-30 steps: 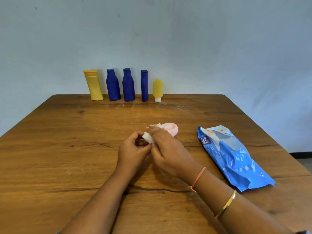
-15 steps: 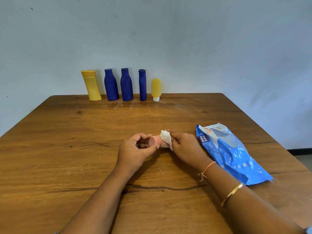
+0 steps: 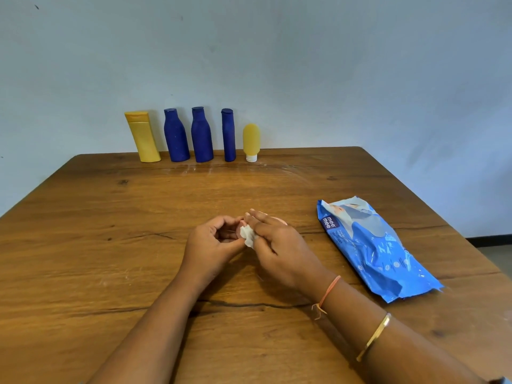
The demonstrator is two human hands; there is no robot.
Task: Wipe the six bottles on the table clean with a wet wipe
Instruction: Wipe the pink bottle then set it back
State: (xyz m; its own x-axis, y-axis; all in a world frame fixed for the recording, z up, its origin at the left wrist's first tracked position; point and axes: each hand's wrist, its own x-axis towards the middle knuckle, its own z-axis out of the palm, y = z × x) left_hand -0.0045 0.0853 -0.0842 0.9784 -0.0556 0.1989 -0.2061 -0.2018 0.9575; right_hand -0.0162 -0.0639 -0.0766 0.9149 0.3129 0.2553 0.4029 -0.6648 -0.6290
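Note:
At mid-table my left hand [image 3: 214, 243] pinches one end of a small pink bottle [image 3: 240, 228], which is mostly hidden between my hands. My right hand [image 3: 279, 245] covers the bottle and holds a crumpled white wet wipe [image 3: 247, 236] against it. Along the far edge stand a yellow bottle [image 3: 142, 137], three dark blue bottles [image 3: 175, 135] [image 3: 202, 135] [image 3: 228, 135] and a small yellow tube [image 3: 251, 141] standing on its white cap.
A blue wet wipe pack [image 3: 371, 248] lies flat to the right of my hands. The wooden table [image 3: 110, 231] ends at a pale wall behind the row of bottles. The floor shows past the table's right edge.
My right hand has slid back left along the pink bottle with the wipe, from its right end to its left end. The left hand stays at the bottle's left end.

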